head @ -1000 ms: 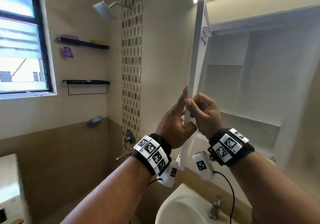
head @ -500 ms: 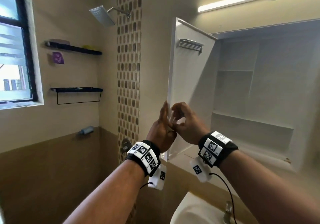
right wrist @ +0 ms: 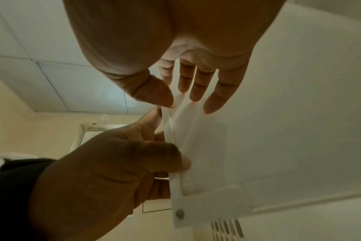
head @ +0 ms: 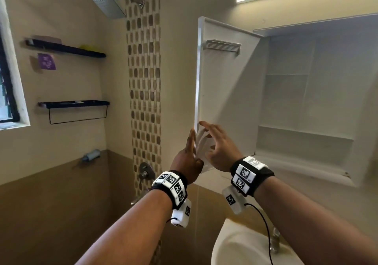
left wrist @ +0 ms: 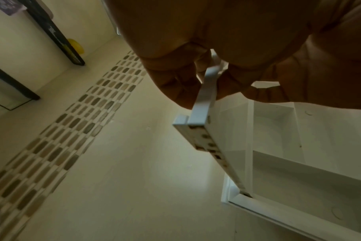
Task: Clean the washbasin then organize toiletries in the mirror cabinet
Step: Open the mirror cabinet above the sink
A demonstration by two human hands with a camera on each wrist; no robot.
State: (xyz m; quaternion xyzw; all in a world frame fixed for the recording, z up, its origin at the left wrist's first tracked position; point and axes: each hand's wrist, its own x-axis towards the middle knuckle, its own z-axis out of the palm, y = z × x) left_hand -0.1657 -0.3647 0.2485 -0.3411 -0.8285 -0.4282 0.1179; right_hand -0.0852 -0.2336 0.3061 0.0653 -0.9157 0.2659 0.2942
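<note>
The white mirror cabinet door (head: pixel 223 92) stands swung open to the left. My left hand (head: pixel 189 152) pinches its free edge low down, fingers on the outer side and thumb on the inner side; the left wrist view shows the door edge (left wrist: pixel 202 104) between them. My right hand (head: pixel 218 144) is spread with straight fingers at the door's inner face, holding nothing; in the right wrist view the right hand (right wrist: pixel 188 91) hovers above the left hand (right wrist: pixel 155 154). The cabinet (head: pixel 306 101) shows bare white shelves. The washbasin (head: pixel 235 250) lies below.
A small metal rack (head: pixel 223 46) hangs on the door's inner face. A tap (head: pixel 275 240) stands at the basin. Left of the mosaic tile strip (head: pixel 143 80) are a shower head (head: pixel 107 3) and two black wall shelves (head: pixel 67 48).
The door has swung further open to the left. My right hand has let go of the door's edge and straightened its fingers. My left hand stays on the edge.
</note>
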